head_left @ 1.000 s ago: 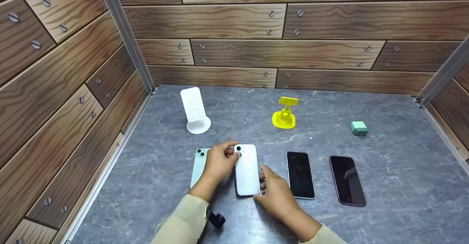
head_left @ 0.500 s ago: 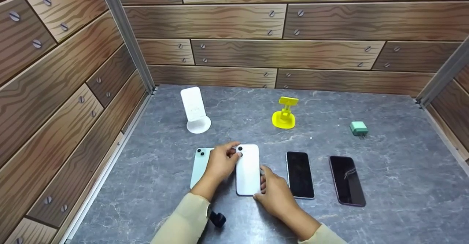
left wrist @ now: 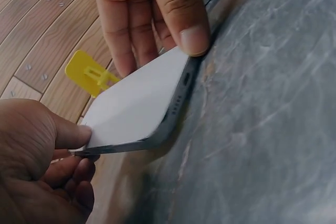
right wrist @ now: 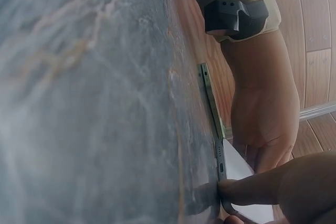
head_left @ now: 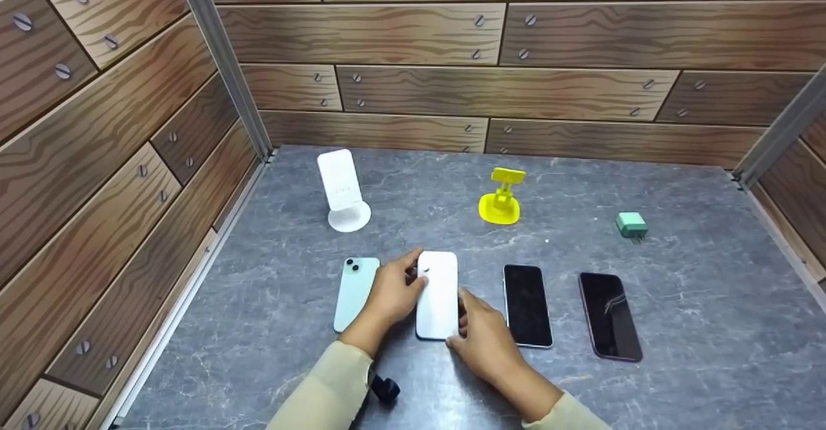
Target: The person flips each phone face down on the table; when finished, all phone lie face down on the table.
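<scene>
hands [head_left: 395, 290] [head_left: 487, 336] at opposite edges of white phone [head_left: 439, 302]

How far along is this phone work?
Seemingly done: the mint phone, silver-edged phone and purple-edged phone lie roughly lined up. In hand: the white phone, gripped by the left hand and right hand. Probably remaining: releasing it, since both hands are on it.

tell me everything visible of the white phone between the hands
The white phone is held back up, its smooth back looking glassy, with rounded corners and a dark, metal-like edge. A port and small holes show in its near end; a dark camera spot shows near its far left corner. The left hand pinches it there; the right hand holds the near right corner. The camera end looks raised.
</scene>
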A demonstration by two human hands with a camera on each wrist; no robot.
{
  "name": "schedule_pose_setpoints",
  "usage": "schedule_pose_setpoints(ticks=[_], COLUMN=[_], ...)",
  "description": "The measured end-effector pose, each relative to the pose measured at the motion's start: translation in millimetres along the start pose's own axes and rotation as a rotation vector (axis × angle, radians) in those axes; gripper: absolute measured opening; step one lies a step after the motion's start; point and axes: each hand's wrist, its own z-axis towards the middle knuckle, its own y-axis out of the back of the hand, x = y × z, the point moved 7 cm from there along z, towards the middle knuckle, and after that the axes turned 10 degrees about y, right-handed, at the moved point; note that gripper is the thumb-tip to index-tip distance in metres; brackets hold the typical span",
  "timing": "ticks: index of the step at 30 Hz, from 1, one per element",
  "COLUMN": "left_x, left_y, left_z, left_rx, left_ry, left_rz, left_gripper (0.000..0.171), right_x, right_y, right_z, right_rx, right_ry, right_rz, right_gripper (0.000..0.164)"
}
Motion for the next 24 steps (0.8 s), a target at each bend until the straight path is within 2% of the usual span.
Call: schedule_pose_setpoints(ticks=[9, 19, 24], left_x=[2.9, 2.5, 1.3], left_y=[-11.8, -20.1, -21.5], left_z=[-4.9, -10.8, -13.6], left_rx=[0.047, 0.066, 0.045], left_ry=[0.043, -0.019, -0.062], left_rz=[0.043, 0.142, 0.177], left_gripper=[0.075, 0.077, 0.075], right_x=[-2.9, -3.6, -2.2], right_y=[-0.4, 0.0, 0.2], right_z=[-0.1, -0.5, -1.5], right_rx=[0.042, 0.046, 0.050], right_ry=[-0.040, -0.010, 0.001], right_rz=[-0.030, -0.057, -0.073], right_gripper=[0.086, 0.082, 0.080])
